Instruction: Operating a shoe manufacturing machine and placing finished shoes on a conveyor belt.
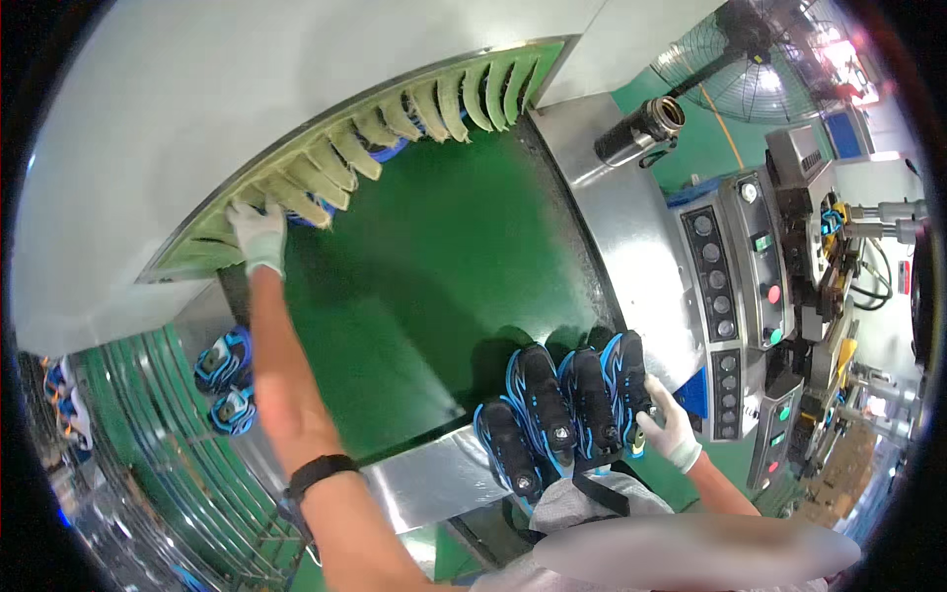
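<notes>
My left hand (258, 237), in a white glove, reaches up to the cloth strip curtain (345, 150) over the opening of a pale machine. Its fingers are apart among the strips at the left end, with the tips partly hidden. My right hand (673, 432), also gloved, holds the rightmost black and blue sneaker (623, 377), thumb by the heel and fingers along the outer side. Several matching sneakers (538, 400) stand side by side to its left, toes toward the machine, at the near edge of the green conveyor belt (424, 266). Blue shoe parts (390, 150) show under the curtain.
A metal ledge (631, 247) carries a dark, open-topped bottle (639, 133). Control panels (725, 286) with knobs and buttons stand at right, and a fan (745, 59) behind. At left, a wire rack (158, 414) stands near two more blue shoes (227, 380).
</notes>
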The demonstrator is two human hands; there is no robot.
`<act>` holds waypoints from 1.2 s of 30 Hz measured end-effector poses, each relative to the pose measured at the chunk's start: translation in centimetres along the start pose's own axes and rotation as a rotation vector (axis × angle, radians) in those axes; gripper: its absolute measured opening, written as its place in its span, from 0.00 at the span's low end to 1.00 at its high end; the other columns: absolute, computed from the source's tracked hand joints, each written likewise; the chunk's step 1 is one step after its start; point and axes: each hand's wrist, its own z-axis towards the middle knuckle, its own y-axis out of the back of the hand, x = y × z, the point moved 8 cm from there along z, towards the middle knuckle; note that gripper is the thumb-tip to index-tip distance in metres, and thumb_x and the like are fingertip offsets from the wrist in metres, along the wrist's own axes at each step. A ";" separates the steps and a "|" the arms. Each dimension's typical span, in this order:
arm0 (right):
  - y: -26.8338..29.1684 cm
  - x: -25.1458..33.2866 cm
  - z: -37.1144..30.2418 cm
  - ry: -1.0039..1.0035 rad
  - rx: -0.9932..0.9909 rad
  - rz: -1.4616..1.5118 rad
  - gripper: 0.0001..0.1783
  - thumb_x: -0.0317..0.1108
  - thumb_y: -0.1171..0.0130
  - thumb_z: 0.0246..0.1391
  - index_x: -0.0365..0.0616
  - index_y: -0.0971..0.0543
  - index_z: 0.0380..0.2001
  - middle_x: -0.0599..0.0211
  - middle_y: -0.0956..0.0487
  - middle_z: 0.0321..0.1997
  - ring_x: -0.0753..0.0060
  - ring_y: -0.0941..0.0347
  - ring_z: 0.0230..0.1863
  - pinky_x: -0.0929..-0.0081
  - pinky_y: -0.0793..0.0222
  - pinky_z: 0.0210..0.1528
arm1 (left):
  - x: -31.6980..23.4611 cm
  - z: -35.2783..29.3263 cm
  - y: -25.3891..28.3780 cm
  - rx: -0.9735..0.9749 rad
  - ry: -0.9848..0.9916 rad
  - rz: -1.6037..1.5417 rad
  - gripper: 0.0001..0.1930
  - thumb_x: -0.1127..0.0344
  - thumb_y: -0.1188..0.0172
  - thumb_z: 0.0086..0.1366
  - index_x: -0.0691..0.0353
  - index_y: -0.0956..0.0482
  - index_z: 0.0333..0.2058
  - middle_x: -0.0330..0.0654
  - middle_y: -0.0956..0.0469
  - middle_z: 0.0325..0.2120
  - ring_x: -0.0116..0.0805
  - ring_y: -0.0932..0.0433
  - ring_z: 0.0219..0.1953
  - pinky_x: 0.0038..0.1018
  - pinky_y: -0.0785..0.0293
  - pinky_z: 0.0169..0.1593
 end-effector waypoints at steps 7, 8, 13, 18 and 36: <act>-1.5 4.7 1.7 -0.163 0.053 0.182 0.32 0.20 0.41 0.55 0.35 0.33 0.65 0.49 0.28 0.66 0.62 0.35 0.70 0.67 0.39 0.69 | 8.3 6.1 -5.3 0.437 -0.345 0.439 0.21 0.53 0.41 0.63 0.64 0.17 0.46 0.54 0.18 0.46 0.52 0.22 0.53 0.44 0.32 0.61; -0.7 3.1 0.9 -0.339 0.011 0.241 0.32 0.20 0.42 0.55 0.35 0.33 0.65 0.51 0.27 0.65 0.63 0.34 0.69 0.68 0.40 0.70 | 5.1 3.7 -6.1 0.450 -0.355 0.403 0.21 0.53 0.41 0.63 0.64 0.17 0.46 0.54 0.18 0.46 0.52 0.22 0.53 0.44 0.32 0.61; 2.1 -4.3 -2.7 -0.215 -0.140 0.168 0.29 0.21 0.43 0.58 0.32 0.31 0.64 0.50 0.27 0.65 0.63 0.33 0.68 0.68 0.42 0.71 | -1.2 -4.0 2.3 0.169 -0.323 0.238 0.20 0.54 0.46 0.70 0.65 0.22 0.48 0.57 0.24 0.50 0.56 0.25 0.52 0.46 0.30 0.56; 6.2 -3.7 -6.0 -0.066 -0.235 0.080 0.28 0.23 0.40 0.58 0.32 0.30 0.62 0.49 0.25 0.63 0.61 0.29 0.65 0.67 0.37 0.68 | -9.3 -14.6 8.7 0.436 -0.240 -0.070 0.19 0.50 0.44 0.70 0.62 0.23 0.42 0.51 0.26 0.40 0.55 0.24 0.45 0.45 0.27 0.47; 19.2 -2.5 -17.1 0.271 -0.597 -0.030 0.24 0.33 0.37 0.48 0.32 0.27 0.48 0.44 0.21 0.41 0.40 0.23 0.44 0.54 0.26 0.48 | -67.5 -54.4 41.1 0.771 -1.367 -0.884 0.06 0.67 0.32 0.60 0.59 0.16 0.36 0.44 0.21 0.33 0.43 0.20 0.32 0.33 0.23 0.37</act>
